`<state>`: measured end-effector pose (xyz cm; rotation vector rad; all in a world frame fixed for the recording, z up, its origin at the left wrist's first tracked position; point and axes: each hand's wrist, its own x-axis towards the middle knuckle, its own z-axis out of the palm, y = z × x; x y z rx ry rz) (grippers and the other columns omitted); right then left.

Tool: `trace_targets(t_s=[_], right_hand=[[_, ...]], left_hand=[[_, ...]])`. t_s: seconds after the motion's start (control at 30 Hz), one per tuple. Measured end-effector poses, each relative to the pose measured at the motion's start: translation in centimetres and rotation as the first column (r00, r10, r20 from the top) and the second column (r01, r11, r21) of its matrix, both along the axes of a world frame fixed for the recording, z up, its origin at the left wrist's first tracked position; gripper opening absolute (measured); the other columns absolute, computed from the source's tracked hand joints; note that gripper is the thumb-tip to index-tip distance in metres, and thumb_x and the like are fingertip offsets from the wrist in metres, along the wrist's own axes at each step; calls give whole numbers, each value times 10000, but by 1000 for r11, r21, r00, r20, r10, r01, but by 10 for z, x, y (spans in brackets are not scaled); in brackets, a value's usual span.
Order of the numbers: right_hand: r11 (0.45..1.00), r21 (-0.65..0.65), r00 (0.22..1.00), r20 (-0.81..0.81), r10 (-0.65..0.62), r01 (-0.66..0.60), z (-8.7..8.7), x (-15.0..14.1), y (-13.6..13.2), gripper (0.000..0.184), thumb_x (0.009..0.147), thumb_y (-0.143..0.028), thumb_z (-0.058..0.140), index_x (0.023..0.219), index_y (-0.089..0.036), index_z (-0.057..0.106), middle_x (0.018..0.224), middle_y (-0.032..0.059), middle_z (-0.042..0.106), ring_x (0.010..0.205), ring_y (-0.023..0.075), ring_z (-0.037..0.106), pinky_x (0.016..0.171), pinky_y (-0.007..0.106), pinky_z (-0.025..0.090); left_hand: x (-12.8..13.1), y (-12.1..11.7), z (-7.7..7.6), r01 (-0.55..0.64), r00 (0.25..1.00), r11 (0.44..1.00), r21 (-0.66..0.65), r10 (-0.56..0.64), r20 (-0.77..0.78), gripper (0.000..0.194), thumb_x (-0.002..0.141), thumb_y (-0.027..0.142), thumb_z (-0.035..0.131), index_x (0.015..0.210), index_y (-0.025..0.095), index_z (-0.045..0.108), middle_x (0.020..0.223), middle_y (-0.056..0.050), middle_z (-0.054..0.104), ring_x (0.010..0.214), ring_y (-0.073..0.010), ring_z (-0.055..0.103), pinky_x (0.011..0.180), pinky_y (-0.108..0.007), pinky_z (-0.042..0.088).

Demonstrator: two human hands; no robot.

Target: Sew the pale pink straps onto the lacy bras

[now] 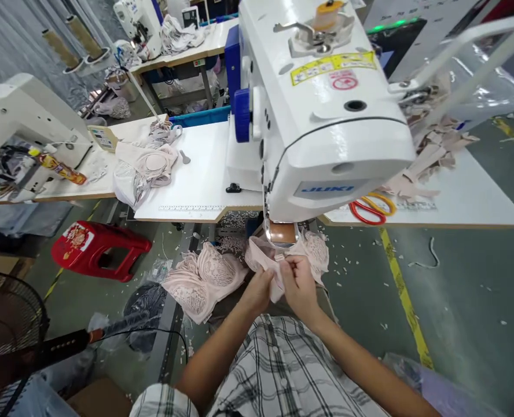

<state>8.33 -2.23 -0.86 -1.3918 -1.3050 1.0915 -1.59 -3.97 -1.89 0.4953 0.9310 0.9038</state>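
Far L of fingers, nr bottom: black cage fan [11, 324]. Farther fwd, still well L: orange drink bottle [63, 169] lying tilted by the L-side JUKI machine [31, 124]. Red plastic stool [103, 250] on floor, L of fingers, well apart. Fwd-L of fingers, on white tabletop [202, 165]: heap of pale bras [146, 165]. Just L of L fingers: pale pink lace bra [205, 275], cups up, approx. lap height.

L hand [258, 291]: thumb + fingertips pinched tog., no real gap, on L edge of pale pink bra band [262, 255]. Band = btwn both hands' fingertips, runs fwd to just under the JUKI sewing machine head [339, 156]; whether it touches the needle, can't tell. R hand [301, 289]: thumb + index closed on band's R side, nr a small pale tab; other fingers curled.

Just fwd-R of R fingers: lace cup [316, 252]; if same garment, can't tell. Farther fwd-R, on tabletop: red/orange-handled scissors [365, 213], then beige fabric strips [426, 165].
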Motion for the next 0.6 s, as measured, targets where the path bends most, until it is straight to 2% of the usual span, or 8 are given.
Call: trace_targets(t_s=[0.1,0.17,0.23,0.3,0.4,0.5,0.57,0.6], right_hand=[[997,64,999,-9,-37,38,-13,-11,-9,261,954,-477,489,913,-220,513,830,40,595,742,186,592,663,325,500],[997,71,999,-39,-37,39,-18,-10,-10,235,970,-442,476,921,-219,531,842,37,609,757,176,602,689,317,508],[994,101,999,-12,44,-43,-18,1,-7,218,966,-421,495,910,-222,564,865,41,622,807,180,613,739,326,516],[979,180,992,93,81,-97,-12,20,-2,206,933,-423,555,917,-223,604,972,73,628,941,209,613,842,366,512],[917,329,950,281,135,-228,7,52,8,312,862,-458,648,1045,-208,616,1199,134,598,1163,274,550,981,434,457],[762,211,765,405,502,-612,24,72,18,261,888,-411,610,1051,-207,601,1006,70,674,923,206,623,795,335,485],[675,71,643,390,659,-735,30,77,22,162,891,-340,589,979,-203,591,761,-10,638,659,134,567,611,259,414],[670,28,630,372,682,-741,31,79,23,137,877,-310,596,956,-199,583,699,-33,606,592,114,527,565,243,374]], left_hand=[[12,-2,5,-320,941,947,25,321,-107,583,783,653,666,1100,165,631,1079,-90,689,1017,-212,643,921,-309,473],[13,-3,10,-410,899,911,36,411,-152,485,811,598,676,1052,178,647,997,-47,699,917,-164,652,855,-264,481],[7,-1,17,-411,877,906,98,422,-230,427,830,555,683,1033,180,667,977,-34,708,904,-154,653,836,-248,481],[-6,4,25,-259,855,938,230,333,-397,365,876,507,651,1002,166,687,970,-44,721,910,-166,661,831,-255,487],[-27,9,38,196,795,938,285,18,-606,359,947,456,557,769,160,655,726,-16,682,700,-147,636,696,-248,476],[-35,9,51,502,668,834,228,-206,-715,426,970,441,497,641,179,562,541,17,578,539,-129,564,567,-238,412],[-35,10,58,581,602,792,188,-264,-753,421,968,440,486,643,183,557,525,21,566,520,-129,549,547,-239,392],[-34,12,61,603,583,778,177,-279,-763,407,962,433,493,651,181,568,541,17,577,537,-131,551,560,-241,397]])
